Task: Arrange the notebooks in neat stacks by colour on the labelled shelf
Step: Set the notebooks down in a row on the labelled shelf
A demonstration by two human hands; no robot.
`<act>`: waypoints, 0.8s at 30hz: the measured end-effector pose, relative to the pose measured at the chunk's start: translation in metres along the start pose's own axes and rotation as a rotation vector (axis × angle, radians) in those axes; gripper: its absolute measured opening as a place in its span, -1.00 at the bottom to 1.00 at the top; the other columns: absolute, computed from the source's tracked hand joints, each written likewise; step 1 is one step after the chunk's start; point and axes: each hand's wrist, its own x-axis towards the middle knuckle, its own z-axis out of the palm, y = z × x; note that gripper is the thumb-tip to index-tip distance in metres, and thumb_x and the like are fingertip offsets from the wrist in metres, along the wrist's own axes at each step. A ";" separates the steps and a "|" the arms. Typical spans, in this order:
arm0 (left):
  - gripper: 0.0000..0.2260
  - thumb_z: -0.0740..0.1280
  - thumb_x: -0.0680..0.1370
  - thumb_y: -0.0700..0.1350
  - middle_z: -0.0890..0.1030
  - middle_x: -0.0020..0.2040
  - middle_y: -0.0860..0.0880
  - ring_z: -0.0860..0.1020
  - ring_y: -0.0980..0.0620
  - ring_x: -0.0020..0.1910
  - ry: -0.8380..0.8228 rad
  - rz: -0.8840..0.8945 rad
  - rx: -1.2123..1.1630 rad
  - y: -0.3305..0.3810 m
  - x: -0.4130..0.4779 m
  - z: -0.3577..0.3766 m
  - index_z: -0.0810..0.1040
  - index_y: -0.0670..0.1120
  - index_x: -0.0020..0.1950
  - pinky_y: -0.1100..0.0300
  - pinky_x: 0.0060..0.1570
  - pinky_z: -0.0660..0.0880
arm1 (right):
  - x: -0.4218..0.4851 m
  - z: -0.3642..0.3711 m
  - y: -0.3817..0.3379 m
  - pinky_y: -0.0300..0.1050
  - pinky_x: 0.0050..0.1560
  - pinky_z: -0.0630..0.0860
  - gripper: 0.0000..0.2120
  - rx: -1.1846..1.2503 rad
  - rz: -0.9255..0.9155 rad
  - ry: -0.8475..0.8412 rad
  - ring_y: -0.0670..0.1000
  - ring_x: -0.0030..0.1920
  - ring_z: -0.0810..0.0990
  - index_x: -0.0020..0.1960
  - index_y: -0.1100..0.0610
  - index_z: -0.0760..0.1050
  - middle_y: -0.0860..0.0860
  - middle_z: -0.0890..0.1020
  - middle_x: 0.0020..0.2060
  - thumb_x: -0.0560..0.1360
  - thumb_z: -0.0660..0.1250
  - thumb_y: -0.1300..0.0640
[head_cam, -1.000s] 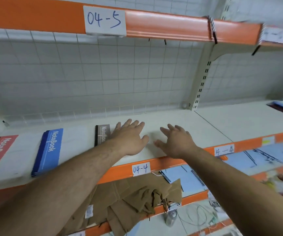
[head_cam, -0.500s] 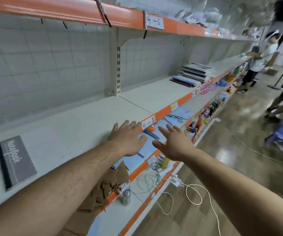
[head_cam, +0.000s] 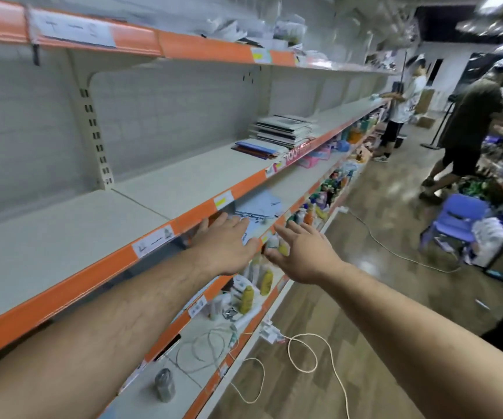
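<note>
A tall pile of notebooks (head_cam: 285, 130) with grey and white covers lies far along the orange-edged shelf (head_cam: 153, 189), to the right. In front of that pile sits a lower pile of blue and dark red notebooks (head_cam: 256, 149). My left hand (head_cam: 224, 243) is stretched out flat in front of the shelf's orange front edge, fingers straight, holding nothing. Beside it my right hand (head_cam: 303, 252) reaches forward over the aisle, fingers spread and empty. Both hands are well short of the notebook piles. The image is blurred by motion.
Blue sheets (head_cam: 259, 204) lie on the shelf below. Bottles (head_cam: 256, 285) and cables (head_cam: 301, 355) fill the lower shelves and floor. Two people (head_cam: 468, 125) stand down the aisle on the right, near a purple stool (head_cam: 456, 219).
The view has swung right along the shelf; the grey, blue and red notebooks on the left have left the frame. Both hands stay outstretched and empty, now off the shelf board.
</note>
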 end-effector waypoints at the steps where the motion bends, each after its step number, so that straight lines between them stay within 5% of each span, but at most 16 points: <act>1: -0.41 -0.10 0.66 0.24 -0.05 0.64 0.04 -0.12 0.00 0.61 -0.002 0.008 0.001 0.012 0.010 0.002 -0.06 0.04 0.65 -0.13 0.55 -0.17 | 0.003 -0.003 0.014 0.18 0.54 0.06 -0.28 -0.003 0.004 -0.002 0.09 0.60 -0.01 0.61 -0.13 0.04 -0.02 0.07 0.61 0.55 0.07 -0.40; 24: -0.42 -0.09 0.66 0.23 -0.01 0.64 0.04 -0.07 -0.01 0.61 -0.021 0.199 -0.003 0.151 0.350 0.009 -0.03 0.05 0.65 -0.16 0.55 -0.13 | 0.226 -0.042 0.261 0.15 0.53 0.10 -0.30 -0.030 0.191 0.074 0.10 0.59 0.03 0.60 -0.14 0.05 -0.01 0.10 0.60 0.55 0.06 -0.40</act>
